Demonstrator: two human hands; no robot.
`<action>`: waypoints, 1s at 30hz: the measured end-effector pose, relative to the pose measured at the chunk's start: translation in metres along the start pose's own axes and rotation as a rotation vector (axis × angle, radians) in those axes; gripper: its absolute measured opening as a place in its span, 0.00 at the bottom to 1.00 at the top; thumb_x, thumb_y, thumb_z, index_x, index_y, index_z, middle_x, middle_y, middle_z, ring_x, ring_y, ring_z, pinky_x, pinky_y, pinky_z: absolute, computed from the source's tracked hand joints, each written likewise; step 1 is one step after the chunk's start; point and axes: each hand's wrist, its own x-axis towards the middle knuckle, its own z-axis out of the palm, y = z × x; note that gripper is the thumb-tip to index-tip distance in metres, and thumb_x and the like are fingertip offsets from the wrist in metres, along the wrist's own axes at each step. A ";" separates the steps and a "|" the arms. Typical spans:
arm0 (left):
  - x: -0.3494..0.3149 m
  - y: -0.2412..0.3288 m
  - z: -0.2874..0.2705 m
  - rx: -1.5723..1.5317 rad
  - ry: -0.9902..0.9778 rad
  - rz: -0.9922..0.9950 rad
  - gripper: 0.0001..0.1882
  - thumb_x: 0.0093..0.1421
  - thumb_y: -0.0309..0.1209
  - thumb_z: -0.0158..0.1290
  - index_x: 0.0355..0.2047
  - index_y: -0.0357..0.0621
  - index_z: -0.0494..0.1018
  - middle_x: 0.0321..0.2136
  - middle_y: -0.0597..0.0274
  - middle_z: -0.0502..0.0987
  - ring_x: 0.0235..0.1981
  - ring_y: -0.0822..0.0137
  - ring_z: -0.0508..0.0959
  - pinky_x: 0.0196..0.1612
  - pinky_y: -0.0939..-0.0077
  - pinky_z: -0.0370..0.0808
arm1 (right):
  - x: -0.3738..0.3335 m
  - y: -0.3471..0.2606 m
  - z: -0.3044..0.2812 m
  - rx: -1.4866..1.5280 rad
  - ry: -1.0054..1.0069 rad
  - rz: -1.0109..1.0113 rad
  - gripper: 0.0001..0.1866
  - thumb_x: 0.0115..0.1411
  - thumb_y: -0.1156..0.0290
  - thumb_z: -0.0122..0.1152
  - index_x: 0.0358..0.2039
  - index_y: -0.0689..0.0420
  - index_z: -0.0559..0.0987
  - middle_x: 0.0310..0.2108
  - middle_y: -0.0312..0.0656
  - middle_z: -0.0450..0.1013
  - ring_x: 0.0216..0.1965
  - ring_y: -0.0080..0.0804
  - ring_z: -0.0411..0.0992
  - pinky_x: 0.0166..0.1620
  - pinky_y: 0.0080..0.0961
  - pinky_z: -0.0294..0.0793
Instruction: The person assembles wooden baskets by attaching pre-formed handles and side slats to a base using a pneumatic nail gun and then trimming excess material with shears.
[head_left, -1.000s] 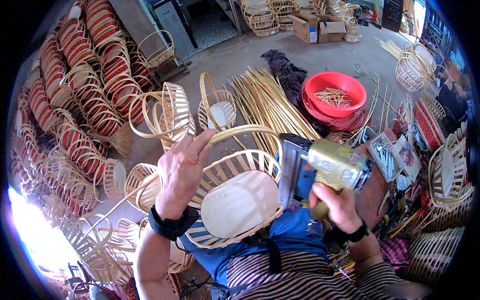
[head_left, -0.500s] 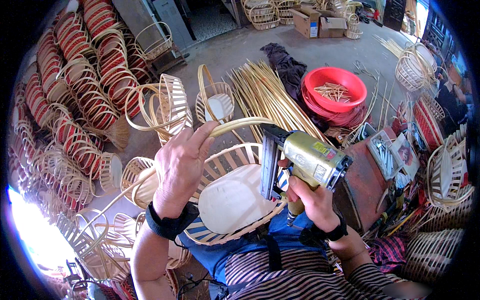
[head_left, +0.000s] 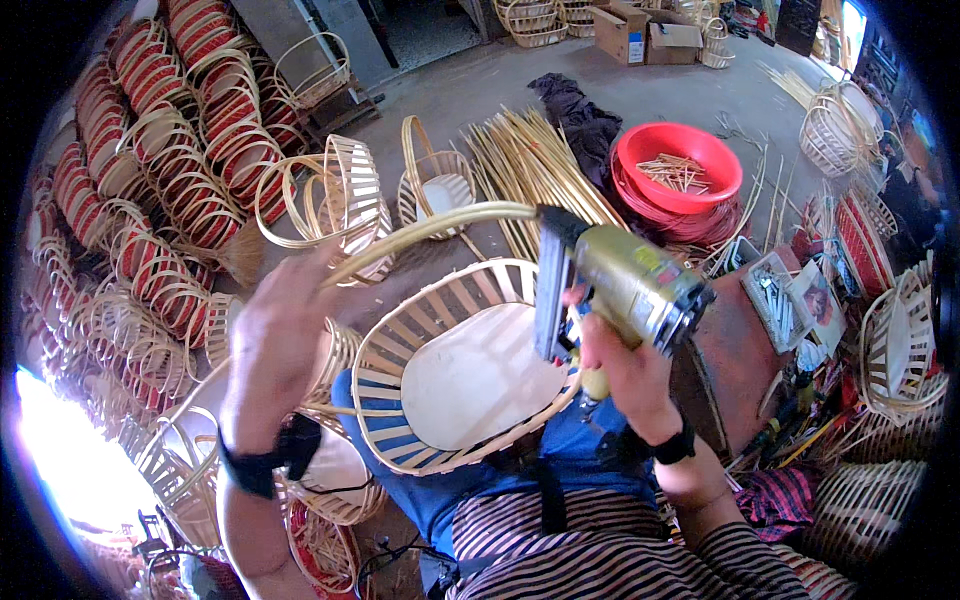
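Observation:
A shallow oval basket (head_left: 475,385) with a pale flat bottom and slatted sides rests tilted across my lap. My right hand (head_left: 622,365) is wrapped round the grip of a gold and black pneumatic nail gun (head_left: 635,280) over the basket's right side. From the tool's nose a bent bamboo strip (head_left: 430,222) arcs left above the basket to my left hand (head_left: 272,350). That hand is blurred, but its fingers close on the strip. Whether the strip touches the nose or only passes behind it, I cannot tell.
Stacked red-banded baskets (head_left: 150,160) fill the left side. Ahead lie a bundle of bamboo sticks (head_left: 525,165), two handled baskets and a red basin (head_left: 725,165) of short sticks. Right of me is a reddish board (head_left: 735,370) with a tray of metal strips (head_left: 775,305).
My left hand has moved left and slightly down along the bamboo strip, farther from the nail gun. My right hand and the nail gun have shifted slightly right. More of the basket's left side shows.

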 end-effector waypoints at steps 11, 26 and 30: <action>-0.014 -0.016 0.031 -0.044 0.266 -0.011 0.20 0.47 0.26 0.49 0.43 0.53 0.66 0.20 0.61 0.70 0.22 0.64 0.72 0.25 0.74 0.69 | -0.010 -0.010 0.009 -0.285 -0.251 -0.167 0.18 0.54 0.75 0.42 0.47 0.62 0.60 0.40 0.42 0.66 0.22 0.17 0.60 0.27 0.13 0.62; 0.008 0.017 0.045 -0.025 0.271 0.088 0.19 0.47 0.28 0.49 0.43 0.51 0.65 0.21 0.63 0.69 0.22 0.63 0.71 0.24 0.73 0.67 | -0.016 0.001 0.029 -0.436 -0.339 -0.244 0.05 0.46 0.75 0.54 0.26 0.60 0.74 0.25 0.43 0.71 0.27 0.35 0.70 0.32 0.28 0.69; 0.011 0.021 0.043 -0.029 0.270 0.105 0.19 0.47 0.28 0.49 0.43 0.50 0.65 0.22 0.62 0.69 0.22 0.63 0.71 0.25 0.73 0.68 | -0.014 -0.003 0.028 -0.477 -0.325 -0.314 0.05 0.46 0.75 0.54 0.26 0.60 0.74 0.25 0.43 0.71 0.27 0.35 0.70 0.32 0.27 0.69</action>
